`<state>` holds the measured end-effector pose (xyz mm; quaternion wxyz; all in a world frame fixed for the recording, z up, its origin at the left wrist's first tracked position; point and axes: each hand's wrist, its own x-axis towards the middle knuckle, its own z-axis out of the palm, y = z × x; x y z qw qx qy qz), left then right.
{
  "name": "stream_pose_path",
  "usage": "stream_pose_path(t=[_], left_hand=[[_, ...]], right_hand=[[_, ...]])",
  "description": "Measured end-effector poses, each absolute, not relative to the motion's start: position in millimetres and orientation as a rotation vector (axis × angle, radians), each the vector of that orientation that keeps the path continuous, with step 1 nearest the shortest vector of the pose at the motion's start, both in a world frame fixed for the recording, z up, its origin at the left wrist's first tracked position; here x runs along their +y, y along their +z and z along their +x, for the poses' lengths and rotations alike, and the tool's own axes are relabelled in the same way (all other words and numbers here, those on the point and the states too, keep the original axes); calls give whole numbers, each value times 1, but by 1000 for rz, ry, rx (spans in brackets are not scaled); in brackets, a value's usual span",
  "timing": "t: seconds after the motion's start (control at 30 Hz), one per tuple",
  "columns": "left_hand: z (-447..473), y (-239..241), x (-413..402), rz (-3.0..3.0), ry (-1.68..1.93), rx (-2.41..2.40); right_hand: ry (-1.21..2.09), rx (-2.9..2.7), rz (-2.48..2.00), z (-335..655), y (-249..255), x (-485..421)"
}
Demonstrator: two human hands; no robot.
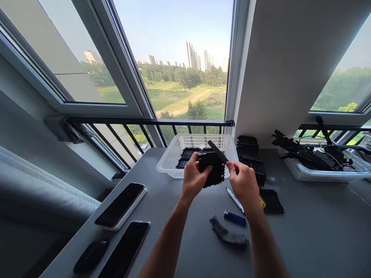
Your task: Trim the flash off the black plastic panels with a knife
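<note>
Our left hand (193, 178) grips a black ridged block (213, 173), held above the worktop (304, 231). Our right hand (245, 183) pinches a thin black strip (218, 151) slanting across the block's top edge. White basket (165, 164) at 12 o'clock; pen (235, 200) and blue lighter (234, 218) at 5 o'clock.

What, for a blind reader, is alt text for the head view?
Left hand holds a black ridged plastic block over a grey table; right hand pinches a thin black strip against it. A white mesh basket stands behind.

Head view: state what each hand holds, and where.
Left hand: black ridged panel, by its left edge. Right hand: thin black strip, by its lower end.
</note>
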<state>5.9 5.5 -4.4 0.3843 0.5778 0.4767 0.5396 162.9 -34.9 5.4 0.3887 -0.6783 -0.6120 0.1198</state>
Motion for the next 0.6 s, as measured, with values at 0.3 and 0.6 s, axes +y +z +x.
stream_pose_path(t=[0.3,0.6], left_hand=[[5,-5,5,1476,1366,1218],[8,-2,-1,1555,1269,1074]], right_hand=[[335,-1593,-1684,170,6,-34],[415,-1299,-1528,177,5,-28]])
